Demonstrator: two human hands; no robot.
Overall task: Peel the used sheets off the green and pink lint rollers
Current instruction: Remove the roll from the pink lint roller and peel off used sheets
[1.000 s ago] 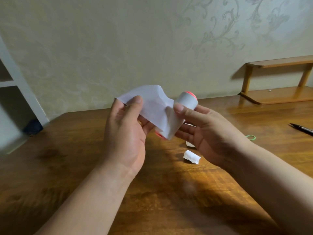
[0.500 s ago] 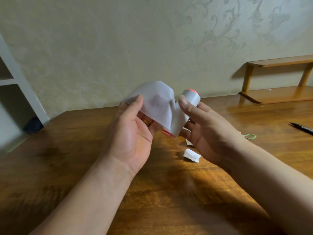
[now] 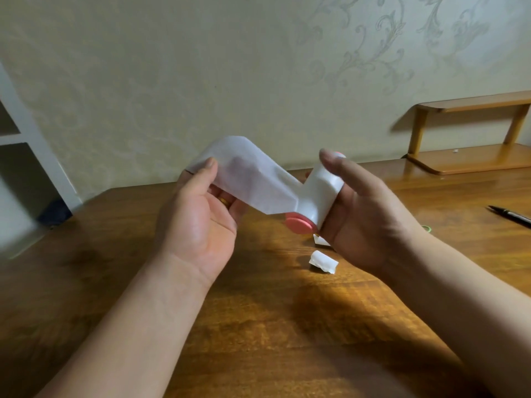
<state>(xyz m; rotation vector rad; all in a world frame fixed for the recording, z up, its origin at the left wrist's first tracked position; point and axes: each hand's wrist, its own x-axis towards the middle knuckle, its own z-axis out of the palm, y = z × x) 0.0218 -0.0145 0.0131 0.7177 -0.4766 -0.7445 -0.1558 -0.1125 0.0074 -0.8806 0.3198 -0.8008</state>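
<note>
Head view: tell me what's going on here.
A person is peeling a white sheet off the pink lint roller. The right hand grips the roller above the table; the left hand pinches the sheet's free end, pulled out leftward, not yet torn off. A crumpled piece lies on the table below.

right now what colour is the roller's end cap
Pink; the near end cap of the lint roller shows it best in the head view.

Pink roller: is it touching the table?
Apart. Head view shows the pink roller held up by the right hand, with bare table showing beneath it.
</note>
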